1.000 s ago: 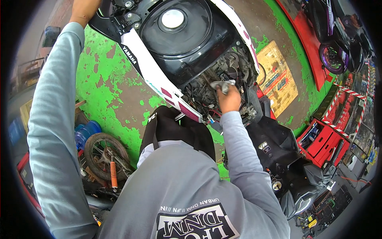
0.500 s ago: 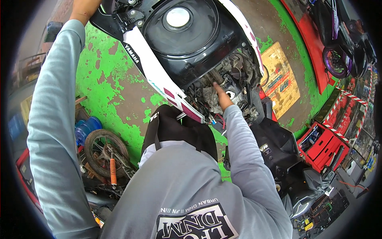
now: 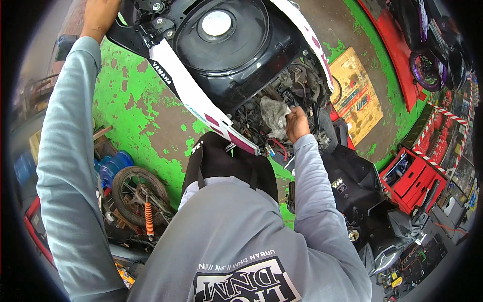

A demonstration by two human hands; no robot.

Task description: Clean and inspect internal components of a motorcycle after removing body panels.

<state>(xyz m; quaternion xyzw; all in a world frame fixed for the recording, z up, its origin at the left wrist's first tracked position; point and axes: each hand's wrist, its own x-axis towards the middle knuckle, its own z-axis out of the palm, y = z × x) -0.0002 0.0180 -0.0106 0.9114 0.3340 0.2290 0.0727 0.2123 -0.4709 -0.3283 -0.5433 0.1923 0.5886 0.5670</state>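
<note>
A partly stripped motorcycle stands in front of me, with a black fuel tank point(image 3: 236, 80) and white, maroon-patterned side panels point(image 3: 193, 103). Behind the tank lies an exposed bay of engine parts and wiring point(image 3: 307, 83). My right hand point(image 3: 298, 123) is closed on a crumpled, dirty grey rag point(image 3: 274, 116) over that bay. The rag's far end rests against the parts there. At the upper left, my left hand point(image 3: 100, 17) is by the front of the motorcycle; its fingers are cut off by the frame or hidden.
Flattened cardboard point(image 3: 357, 95) lies on the patchy green floor to the right. A black scooter point(image 3: 352, 186) stands close on my right, near a red tool cabinet point(image 3: 412, 176). At left sit a loose wheel point(image 3: 138, 189) and a blue water bottle point(image 3: 115, 166).
My right hand has come back and to the right from deep among the parts, and the grey rag now shows spread beside it. My left hand has shifted slightly left and nearer.
</note>
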